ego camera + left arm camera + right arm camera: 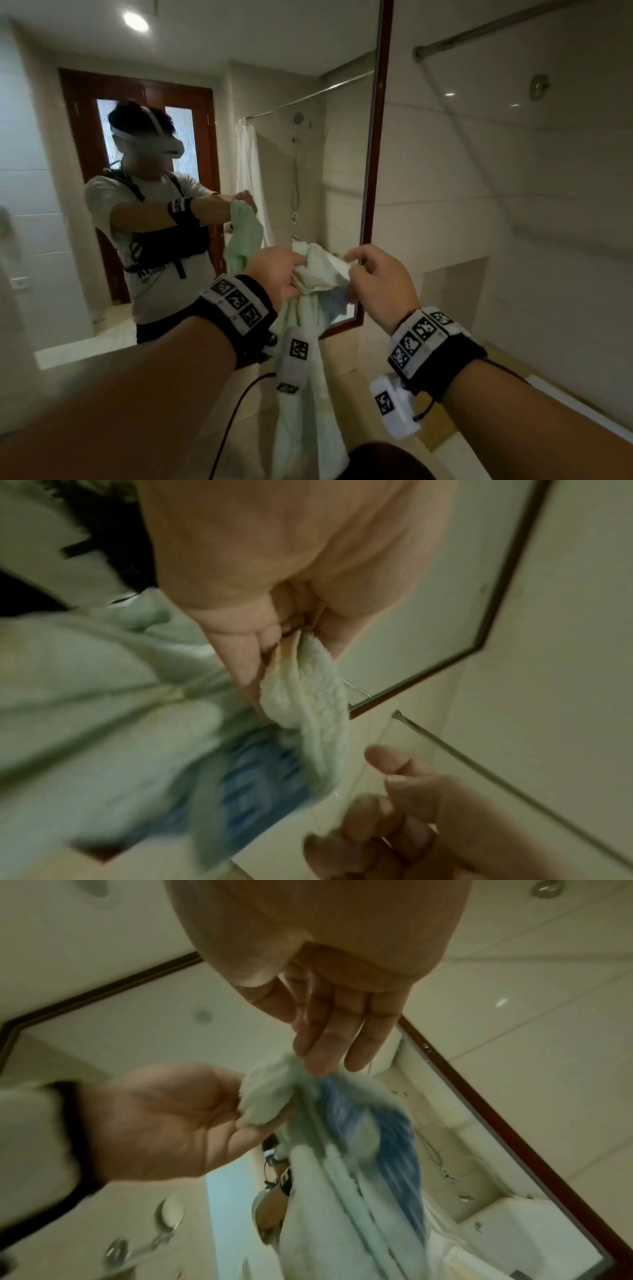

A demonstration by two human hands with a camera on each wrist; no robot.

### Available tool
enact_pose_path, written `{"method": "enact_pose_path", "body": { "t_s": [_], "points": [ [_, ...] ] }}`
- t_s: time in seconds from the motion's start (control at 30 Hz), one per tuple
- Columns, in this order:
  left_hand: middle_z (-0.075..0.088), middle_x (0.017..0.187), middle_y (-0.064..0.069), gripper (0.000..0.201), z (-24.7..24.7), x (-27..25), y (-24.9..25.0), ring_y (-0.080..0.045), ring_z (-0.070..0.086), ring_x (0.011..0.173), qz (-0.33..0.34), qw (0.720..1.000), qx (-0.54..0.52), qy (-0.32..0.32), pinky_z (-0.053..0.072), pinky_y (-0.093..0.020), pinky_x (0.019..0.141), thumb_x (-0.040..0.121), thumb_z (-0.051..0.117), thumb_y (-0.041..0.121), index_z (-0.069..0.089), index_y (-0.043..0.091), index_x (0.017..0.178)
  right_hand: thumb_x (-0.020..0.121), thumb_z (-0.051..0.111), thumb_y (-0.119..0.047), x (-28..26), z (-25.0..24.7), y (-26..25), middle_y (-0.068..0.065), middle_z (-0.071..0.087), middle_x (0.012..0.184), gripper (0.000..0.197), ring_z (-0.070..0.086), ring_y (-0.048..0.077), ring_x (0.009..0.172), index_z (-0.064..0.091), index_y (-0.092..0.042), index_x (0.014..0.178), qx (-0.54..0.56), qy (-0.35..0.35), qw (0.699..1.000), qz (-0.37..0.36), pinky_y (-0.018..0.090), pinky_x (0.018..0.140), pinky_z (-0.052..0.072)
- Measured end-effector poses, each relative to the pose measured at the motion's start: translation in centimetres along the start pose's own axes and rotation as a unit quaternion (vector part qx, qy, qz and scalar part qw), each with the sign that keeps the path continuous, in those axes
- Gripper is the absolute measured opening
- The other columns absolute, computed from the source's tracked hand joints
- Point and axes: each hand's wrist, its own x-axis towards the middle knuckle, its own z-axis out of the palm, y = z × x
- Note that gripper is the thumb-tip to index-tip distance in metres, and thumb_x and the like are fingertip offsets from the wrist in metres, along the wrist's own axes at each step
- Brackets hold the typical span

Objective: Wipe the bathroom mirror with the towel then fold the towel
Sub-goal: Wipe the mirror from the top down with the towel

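Here we hold a pale green towel (310,270) up in front of the bathroom mirror (212,61), with both our hands raised at about the same height. Our left hand (274,270) grips a bunched upper part of the towel, its fingers (246,653) curled round the cloth. Our right hand (380,277) sits just beside it and pinches a corner of the same towel between thumb and fingertips, with the fingers (329,1031) held narrow and close together. The rest of the towel hangs down loosely below our hands, over a pale stone worktop (349,356). A blue printed patch (260,785) shows on the cloth near the grip. The wrist views are blurred, so the finer folds cannot be told.

The mirror has a dark red-brown wooden frame (375,164) and stands to our left of a pale tiled wall (513,171). In the glass we see the reflection of a person (150,219) holding the towel, a white shower curtain (248,164) and a shower hose. Each of our wrists wears a black band with square printed markers.
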Motion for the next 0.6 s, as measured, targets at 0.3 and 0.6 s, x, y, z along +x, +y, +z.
{"method": "enact_pose_path", "body": {
  "t_s": [0.3, 0.6],
  "points": [
    [0.075, 0.115, -0.015, 0.03, 8.7, -0.4, 3.5, -0.031, 0.071, 0.109, 0.149, 0.985, 0.081, -0.034, 0.057, -0.045, 0.094, 0.099, 0.05, -0.001, 0.069, 0.008, 0.121, 0.087, 0.073, -0.04, 6.0, -3.6, 7.0, 0.002, 0.071, 0.124, 0.05, 0.068, 0.026, 0.113, 0.058, -0.027, 0.132, 0.215, -0.278, 0.918, 0.186, 0.05, 0.104, 0.051],
    [0.074, 0.111, -0.015, 0.029, 13.3, 0.9, 7.8, -0.035, 0.071, 0.106, 0.227, 0.961, 0.101, 0.124, 0.058, -0.054, 0.094, 0.092, 0.061, 0.001, 0.076, 0.017, 0.111, 0.082, 0.066, -0.056, 12.1, -9.0, 8.9, -0.004, 0.078, 0.098, 0.04, 0.075, 0.016, 0.091, 0.074, -0.025, 0.106, 0.02, -0.351, 0.936, 0.004, 0.045, 0.089, 0.06]
  ]
}}
